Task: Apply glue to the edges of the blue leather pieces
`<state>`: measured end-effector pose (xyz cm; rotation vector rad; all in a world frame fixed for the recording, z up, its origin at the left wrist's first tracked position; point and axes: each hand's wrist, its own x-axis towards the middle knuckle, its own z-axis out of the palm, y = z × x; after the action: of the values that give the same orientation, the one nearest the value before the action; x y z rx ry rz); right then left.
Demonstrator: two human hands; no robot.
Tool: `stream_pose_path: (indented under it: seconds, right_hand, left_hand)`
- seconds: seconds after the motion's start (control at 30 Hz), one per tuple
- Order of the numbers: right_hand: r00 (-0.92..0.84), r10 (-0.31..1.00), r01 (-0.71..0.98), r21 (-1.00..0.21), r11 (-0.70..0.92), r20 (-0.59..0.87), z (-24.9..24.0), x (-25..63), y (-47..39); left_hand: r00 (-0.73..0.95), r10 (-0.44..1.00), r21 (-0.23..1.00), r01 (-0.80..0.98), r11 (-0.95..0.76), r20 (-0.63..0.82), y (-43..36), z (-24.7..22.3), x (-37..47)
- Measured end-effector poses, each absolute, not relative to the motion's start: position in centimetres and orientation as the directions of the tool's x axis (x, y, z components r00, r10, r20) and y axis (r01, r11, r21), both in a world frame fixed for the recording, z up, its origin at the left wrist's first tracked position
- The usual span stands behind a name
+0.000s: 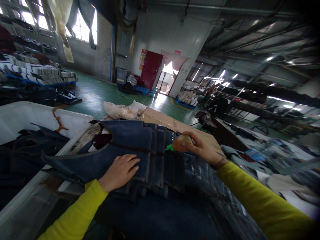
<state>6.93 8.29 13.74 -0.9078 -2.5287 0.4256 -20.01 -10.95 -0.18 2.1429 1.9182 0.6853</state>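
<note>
My left hand [121,171] lies flat with fingers stretched out on a dark blue sheet piece [130,136], which looks like leather. Several such pieces overlap in a staggered row, their edges showing like steps, and a dark brown band crosses them. In my right hand [200,145] is a rounded amber bottle [181,143] with a green tip [169,147]. The fingers wrap round it, and its tip points left, at or just above the stepped edges; contact is unclear. Further dark pieces [200,180] run in a row below my right wrist.
At left stands a white bin [75,117] holding dark pieces, an orange cord [58,121] over its wall. Cardboard [160,117] and a plastic bag [122,109] lie beyond the sheets. A clear bottle [257,153] lies at right. Stacked pale bundles [40,71] sit behind on the left.
</note>
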Motion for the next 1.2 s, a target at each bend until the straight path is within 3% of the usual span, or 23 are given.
stream_pose_path:
  seconds: [0.27, 0.63, 0.83, 1.07, 1.2]
  right_hand:
    - [-0.698, 0.649, 0.522, -0.406, 0.75, 0.301, 13.0, 7.8, 7.9]
    - [-0.749, 0.629, 0.48, -0.483, 0.732, 0.209, 12.8, 7.7, 6.1]
    - [-0.761, 0.644, 0.489, -0.582, 0.649, 0.077, 12.4, 8.3, 5.3]
    - [-0.696, 0.709, 0.498, -0.633, 0.593, 0.117, 11.9, 8.4, 5.4]
    - [-0.726, 0.687, 0.496, -0.682, 0.537, 0.013, 12.2, 8.9, 3.8]
  left_hand:
    - [0.057, 0.975, 0.429, 0.891, -0.147, 0.215, -10.9, -0.2, -20.0]
    - [0.067, 0.971, 0.417, 0.895, -0.16, 0.229, -10.7, -0.6, -20.1]
    - [0.077, 0.973, 0.398, 0.903, -0.161, 0.219, -10.8, -0.5, -20.1]
    - [0.078, 0.973, 0.38, 0.911, -0.158, 0.217, -10.8, -0.4, -20.1]
    - [0.078, 0.972, 0.384, 0.909, -0.16, 0.221, -10.9, -0.2, -20.1]
